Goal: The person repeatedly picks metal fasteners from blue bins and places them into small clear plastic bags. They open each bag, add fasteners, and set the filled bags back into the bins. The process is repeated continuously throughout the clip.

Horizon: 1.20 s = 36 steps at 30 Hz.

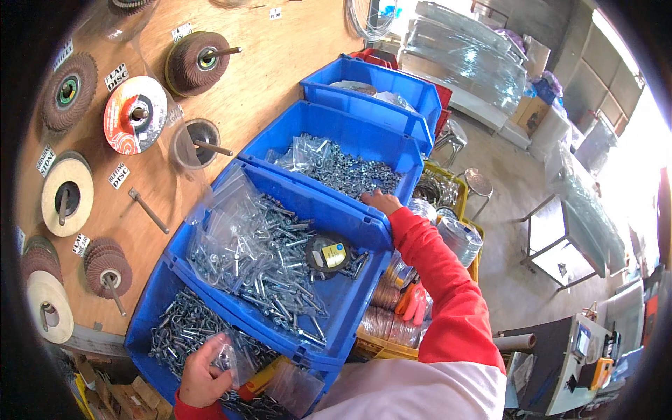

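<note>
Blue bins (353,224) of loose hardware run along the pegboard wall. Nearest, my left hand (203,374) pinches a small clear bag (231,357) over the bolts, seemingly barely filled. Farther off, my right hand (380,201) curls, fingers down, into the nut pile (350,171), mid-gather.

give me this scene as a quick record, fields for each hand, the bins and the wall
left hand: left hand holds a small clear bag over the nearest blue bin of metal hardware
right hand: right hand reaches into the third blue bin, on small metal parts
middle bin: middle bin holds bagged bolts and a round black object
wall: wooden board with abrasive discs on pegs
</note>
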Available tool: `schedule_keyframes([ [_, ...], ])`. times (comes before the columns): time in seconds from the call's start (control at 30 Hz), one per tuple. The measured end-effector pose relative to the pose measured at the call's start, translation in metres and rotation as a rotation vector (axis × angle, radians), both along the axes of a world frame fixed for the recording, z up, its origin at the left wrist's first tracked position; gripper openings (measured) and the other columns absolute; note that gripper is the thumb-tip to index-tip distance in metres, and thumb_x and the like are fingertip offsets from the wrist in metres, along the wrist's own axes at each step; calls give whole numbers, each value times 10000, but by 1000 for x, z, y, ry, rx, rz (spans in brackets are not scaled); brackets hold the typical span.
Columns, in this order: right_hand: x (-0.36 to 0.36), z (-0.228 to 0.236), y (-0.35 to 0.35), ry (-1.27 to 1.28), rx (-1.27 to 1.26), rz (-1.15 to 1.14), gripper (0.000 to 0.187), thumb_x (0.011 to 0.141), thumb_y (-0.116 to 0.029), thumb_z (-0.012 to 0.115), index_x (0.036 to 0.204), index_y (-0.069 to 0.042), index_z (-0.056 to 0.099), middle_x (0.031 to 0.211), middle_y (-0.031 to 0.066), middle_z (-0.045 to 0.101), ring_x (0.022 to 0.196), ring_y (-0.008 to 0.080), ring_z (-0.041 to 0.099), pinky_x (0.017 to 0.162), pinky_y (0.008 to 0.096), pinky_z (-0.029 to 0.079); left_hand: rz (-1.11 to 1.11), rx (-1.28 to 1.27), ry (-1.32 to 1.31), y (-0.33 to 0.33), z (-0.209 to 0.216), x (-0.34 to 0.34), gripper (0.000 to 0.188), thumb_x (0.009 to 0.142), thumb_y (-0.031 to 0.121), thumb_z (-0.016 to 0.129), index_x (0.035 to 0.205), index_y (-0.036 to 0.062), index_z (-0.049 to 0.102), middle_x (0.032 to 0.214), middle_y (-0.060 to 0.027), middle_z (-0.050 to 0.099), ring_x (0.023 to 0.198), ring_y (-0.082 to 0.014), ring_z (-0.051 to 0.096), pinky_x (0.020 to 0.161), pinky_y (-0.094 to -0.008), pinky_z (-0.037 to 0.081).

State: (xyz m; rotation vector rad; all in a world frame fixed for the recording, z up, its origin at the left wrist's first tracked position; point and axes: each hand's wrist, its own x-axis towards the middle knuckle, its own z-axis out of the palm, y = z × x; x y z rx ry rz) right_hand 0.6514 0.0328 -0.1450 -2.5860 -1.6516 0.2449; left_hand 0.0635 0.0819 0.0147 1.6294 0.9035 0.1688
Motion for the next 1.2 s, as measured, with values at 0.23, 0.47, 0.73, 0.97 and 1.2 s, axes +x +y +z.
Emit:
schedule_keyframes([
  [0.23,8,1,5,296,558,-121,268,974,-212,600,1154,-19,643,997,210,724,899,359,724,712,517,577,13,10,-30,-2,0,-1,694,811,-97,622,1467,-143,401,1378,-286,612,750,-227,762,601,-276,594],
  [0.47,2,38,-24,1614,986,-468,200,1049,-319,624,1063,-120,609,783,-8,523,543,84,386,444,226,293,-6,4,-36,-4,2,0,706,816,-96,622,1480,-146,390,1353,-276,633,733,-212,755,594,-269,588],
  [0.73,0,37,-32,2108,1206,-427,306,1068,-393,534,956,-117,606,784,69,574,591,153,449,482,267,365,-31,33,-42,-6,1,1,714,820,-112,640,1485,-136,381,1376,-265,612,725,-206,746,577,-268,592],
  [0.97,-17,41,-41,2191,1489,-299,630,1058,-481,480,1330,86,518,1322,339,585,1202,465,630,909,462,634,-6,-23,-43,-7,1,1,709,834,-115,628,1499,-104,381,1386,-245,606,717,-205,742,565,-258,584],
  [1.2,-35,53,-44,2224,1592,-17,856,1030,-581,501,1417,173,381,1384,369,484,1389,527,433,1165,520,452,-24,-14,-43,-5,-1,-1,765,804,-98,608,1520,-96,339,1421,-307,568,671,-204,720,527,-271,566],
])
